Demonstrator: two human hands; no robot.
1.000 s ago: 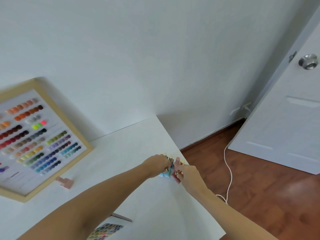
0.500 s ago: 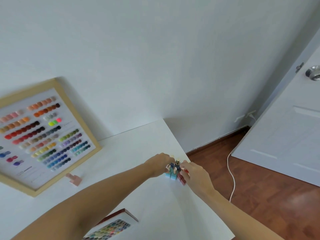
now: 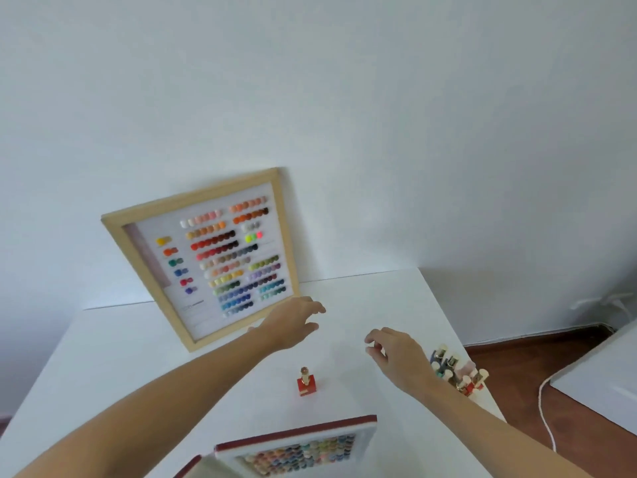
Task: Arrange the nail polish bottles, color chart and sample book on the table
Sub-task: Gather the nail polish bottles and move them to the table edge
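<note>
A wood-framed color chart leans against the wall at the back of the white table. My left hand hovers near the chart's lower right corner, fingers loosely spread, holding nothing. My right hand hangs above the table to the right, fingers lightly curled and empty. A red nail polish bottle with a gold cap stands alone between my forearms. A cluster of several nail polish bottles stands at the table's right edge, partly hidden by my right wrist. The open sample book lies at the front.
The table's right edge drops to a wooden floor with a white cable. A white door shows at the far right. A white wall stands behind the table.
Both hands left the bottle cluster at the right edge and moved left toward the table's middle. The view swung left, bringing the chart to centre. A red bottle now stands alone mid-table.
</note>
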